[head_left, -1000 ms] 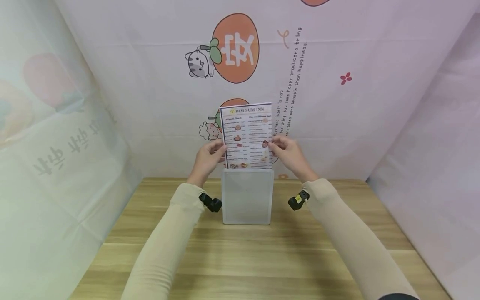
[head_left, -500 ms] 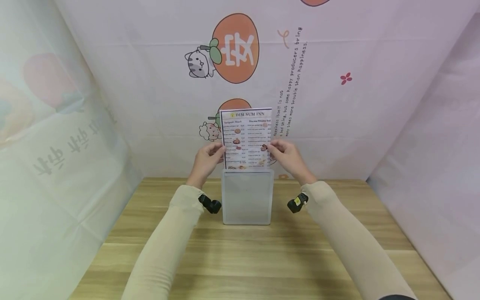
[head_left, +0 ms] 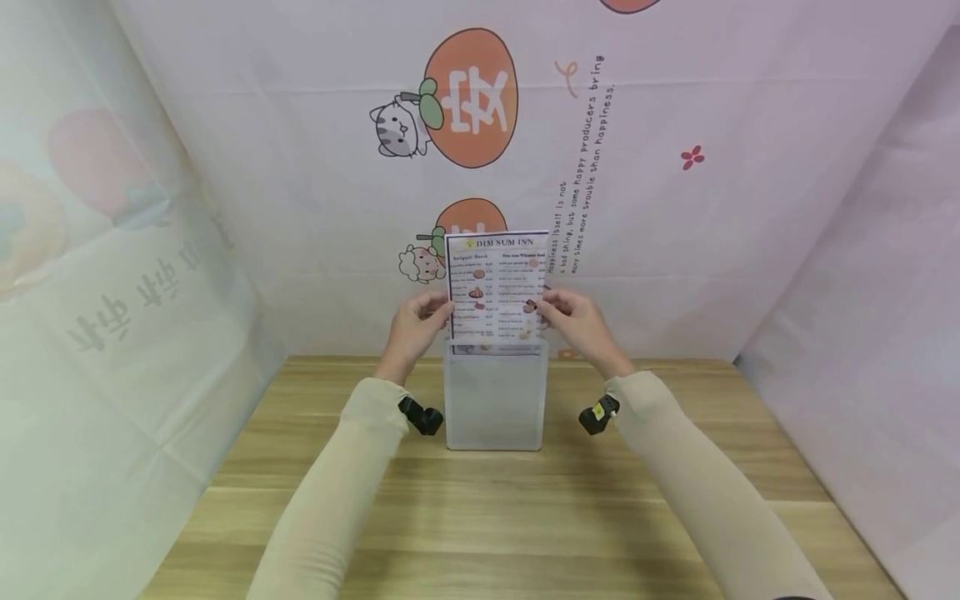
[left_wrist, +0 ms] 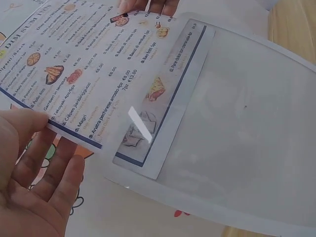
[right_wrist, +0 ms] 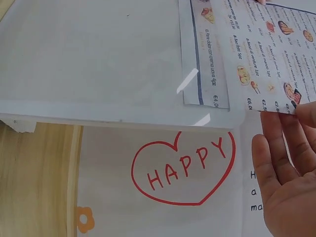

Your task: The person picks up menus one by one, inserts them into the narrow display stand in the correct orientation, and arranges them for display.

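A printed dim sum menu sheet point(head_left: 498, 283) stands upright, its lower edge inside the top of a clear sign holder point(head_left: 495, 400) on the table. My left hand point(head_left: 416, 329) pinches the sheet's left edge between thumb and fingers. At the opposite edge, my right hand point(head_left: 581, 325) pinches it the same way. Through the clear front, the left wrist view shows the sheet's bottom strip point(left_wrist: 158, 118) inside the holder. The right wrist view has the same strip point(right_wrist: 202, 59) behind the panel, with my right fingers point(right_wrist: 291, 143) at the sheet's edge above.
The holder stands on a wood-grain table point(head_left: 495, 517), near its back edge. Behind it hangs a white printed cloth point(head_left: 637, 208) with orange fruit drawings and lettering. More cloth walls point(head_left: 847, 333) close in both sides.
The menu sheet has come down from above the holder's top, and its bottom strip now sits inside. Both hands have lowered slightly with it; the holder stays in place.
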